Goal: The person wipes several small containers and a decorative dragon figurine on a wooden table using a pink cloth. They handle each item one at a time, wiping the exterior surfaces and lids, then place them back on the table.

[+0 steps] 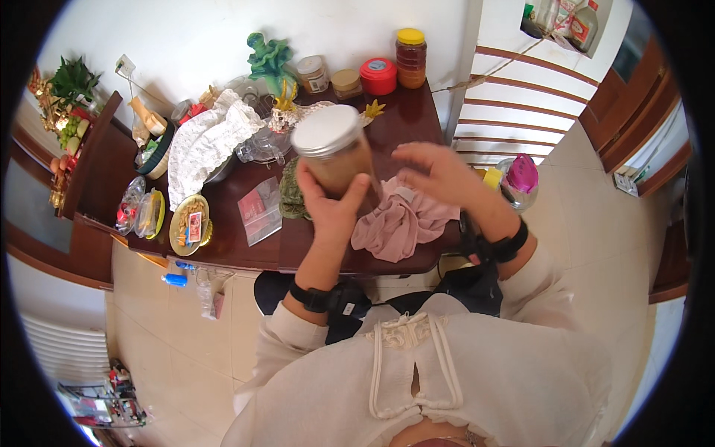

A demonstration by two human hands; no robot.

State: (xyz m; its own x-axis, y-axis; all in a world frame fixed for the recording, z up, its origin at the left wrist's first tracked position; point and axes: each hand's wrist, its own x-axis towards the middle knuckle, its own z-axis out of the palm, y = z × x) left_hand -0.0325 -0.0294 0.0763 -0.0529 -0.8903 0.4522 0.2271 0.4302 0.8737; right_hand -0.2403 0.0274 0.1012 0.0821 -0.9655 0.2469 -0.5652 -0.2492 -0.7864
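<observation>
My left hand (329, 204) is wrapped around the lower part of a clear jar (343, 167) with brownish contents and a silver-rimmed, white-topped lid (327, 131). The jar is held up over the table, tilted slightly. To its right, my right hand (433, 170) is raised in the air, fingers apart, with nothing in it. Below the hands a crumpled pink cloth (399, 226) lies near the table's front edge. A green patterned object (293, 190), possibly fabric, sits partly hidden behind my left hand and the jar.
On the dark wooden table (262, 254) are a gold dish (181, 240), a plastic packet (260, 209) and a white lace cloth (206, 139). At the back stand a red round tin (378, 76), a yellow-lidded jar (411, 58) and a green vase (273, 61). A clear container (519, 184) stands right of the table.
</observation>
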